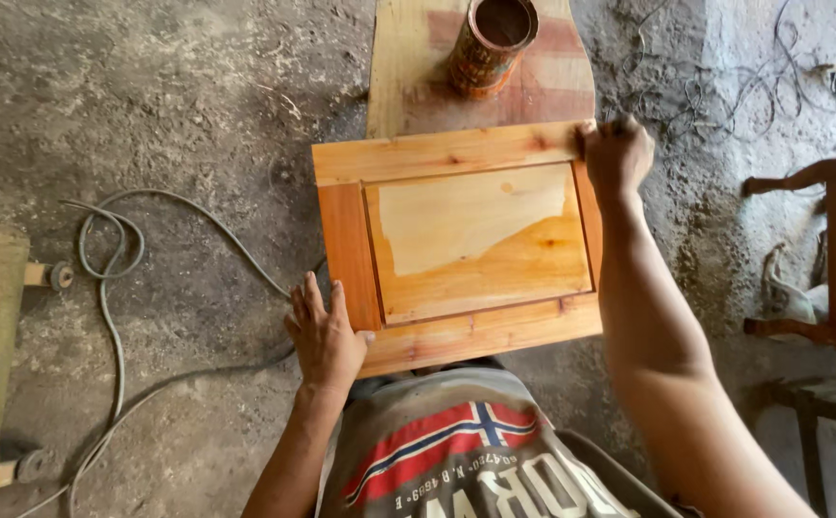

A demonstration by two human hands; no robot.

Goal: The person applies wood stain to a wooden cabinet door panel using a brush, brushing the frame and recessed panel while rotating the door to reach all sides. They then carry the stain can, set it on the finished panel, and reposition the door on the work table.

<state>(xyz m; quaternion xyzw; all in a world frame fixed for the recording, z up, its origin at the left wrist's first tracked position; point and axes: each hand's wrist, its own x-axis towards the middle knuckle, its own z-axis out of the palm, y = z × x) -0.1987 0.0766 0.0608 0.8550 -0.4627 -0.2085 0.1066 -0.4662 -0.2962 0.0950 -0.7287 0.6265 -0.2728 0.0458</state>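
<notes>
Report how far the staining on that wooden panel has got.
Done: the frame and the lower part of the wooden panel look orange with stain. In hand: the right hand rubs the top right corner while the left hand steadies the near corner. Left: the pale upper inset; the stain can stands beyond.

The rectangular framed wooden panel door (456, 247) is showing an orange, slightly glossy coat over its frame and lower centre (the upper centre is looking pale and matt). The round rusty metal tin (491, 40) is sitting on a bare, stain-smeared wooden board (418, 77). The grey concrete floor (168, 105) is looking rough and dusty.
</notes>
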